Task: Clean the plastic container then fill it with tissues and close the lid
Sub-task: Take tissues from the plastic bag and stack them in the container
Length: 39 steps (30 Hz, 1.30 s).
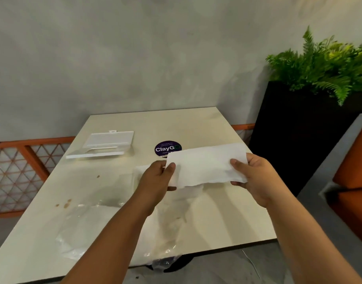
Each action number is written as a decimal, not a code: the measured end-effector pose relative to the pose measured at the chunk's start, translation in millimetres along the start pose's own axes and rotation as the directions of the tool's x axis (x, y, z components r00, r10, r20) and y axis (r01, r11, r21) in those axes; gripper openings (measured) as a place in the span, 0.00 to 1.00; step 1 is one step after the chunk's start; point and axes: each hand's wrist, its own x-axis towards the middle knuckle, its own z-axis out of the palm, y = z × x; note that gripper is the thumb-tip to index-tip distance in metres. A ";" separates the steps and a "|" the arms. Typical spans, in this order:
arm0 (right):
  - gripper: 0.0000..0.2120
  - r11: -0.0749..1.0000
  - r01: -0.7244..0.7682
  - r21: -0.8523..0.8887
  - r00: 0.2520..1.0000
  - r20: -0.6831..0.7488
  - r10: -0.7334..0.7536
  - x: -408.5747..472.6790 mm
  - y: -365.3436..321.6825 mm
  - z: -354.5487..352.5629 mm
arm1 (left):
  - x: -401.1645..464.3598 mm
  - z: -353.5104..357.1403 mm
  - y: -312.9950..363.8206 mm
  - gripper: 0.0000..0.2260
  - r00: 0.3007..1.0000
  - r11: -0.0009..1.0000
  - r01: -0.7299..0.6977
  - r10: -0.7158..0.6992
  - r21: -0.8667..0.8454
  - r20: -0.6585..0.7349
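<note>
1. Table [206,124]: cream top, standing against a grey wall.
2. Plastic container [103,144]: clear, lid open, lying near the far left corner.
3. Round sticker [165,147]: dark, marked "ClayGo", stuck near mid-table.
4. Clear plastic wrap [90,222]: crumpled across the near part.
5. Brown stains [66,204]: near the left edge.

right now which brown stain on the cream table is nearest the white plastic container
The lone small brown spot just below the container; the other brown stains cluster lower, toward the table's left edge.

Fern [327,64] cut off at right edge
</note>
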 end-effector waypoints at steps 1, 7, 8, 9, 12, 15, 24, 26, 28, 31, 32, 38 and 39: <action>0.11 1.000 -0.015 0.006 1.000 0.014 0.015 9.1 2.8 7.0 | 5.9 -2.5 0.1 0.11 0.999 1.000 -0.010 0.011 0.030 -0.042; 0.04 0.971 0.014 -0.241 0.999 0.035 -0.006 56.8 24.9 46.3 | 35.6 -25.1 -16.7 0.13 0.969 0.969 -0.023 0.082 0.244 -0.235; 0.03 0.943 0.042 -0.330 0.999 0.033 -0.033 62.5 28.4 51.0 | 39.0 -28.1 -20.6 0.13 0.966 0.956 -0.008 0.082 0.292 -0.243; 0.02 0.901 0.076 -0.427 0.997 0.045 -0.063 69.7 32.6 56.4 | 43.1 -31.1 -26.0 0.14 0.965 0.943 0.016 0.072 0.331 -0.252; 0.08 0.718 0.166 -0.676 0.986 0.098 -0.136 81.8 44.0 65.7 | 50.7 -34.8 -41.3 0.16 0.959 0.884 0.078 0.059 0.461 -0.276; 0.14 0.588 0.170 -0.791 0.985 0.125 -0.118 89.8 51.6 71.5 | 53.5 -34.5 -54.2 0.17 0.950 0.723 0.105 0.131 0.682 -0.284; 0.20 0.249 0.315 -0.916 0.946 0.325 -0.003 107.5 50.8 79.2 | 53.7 -30.9 -56.7 0.09 0.939 0.255 0.223 0.204 0.941 -0.278; 0.23 0.185 0.367 -0.912 0.926 0.376 0.016 108.2 50.9 81.5 | 53.7 -30.2 -55.3 0.08 0.945 0.186 0.222 0.202 0.957 -0.259; 0.29 0.144 0.418 -0.897 0.908 0.416 -0.048 106.3 50.1 82.0 | 54.6 -31.1 -55.1 0.10 0.943 0.173 0.192 0.240 0.966 -0.230; 0.30 0.038 0.503 -0.863 0.855 0.491 -0.170 109.0 44.5 81.0 | 61.6 -34.2 -55.6 0.15 0.942 0.311 0.077 0.288 0.947 -0.172; 0.27 -0.003 0.537 -0.844 0.834 0.531 -0.152 111.3 42.2 81.0 | 65.6 -34.1 -55.5 0.16 0.958 0.389 0.040 0.248 0.920 -0.146; 0.17 -0.131 0.680 -0.721 0.732 0.660 0.169 114.7 45.7 100.8 | 89.3 -20.7 -53.3 0.21 0.991 0.518 0.053 -0.134 0.854 0.020; 0.15 -0.117 0.683 -0.721 0.727 0.655 0.208 115.5 48.8 105.3 | 92.3 -18.8 -53.5 0.21 0.986 0.501 0.061 -0.165 0.863 0.027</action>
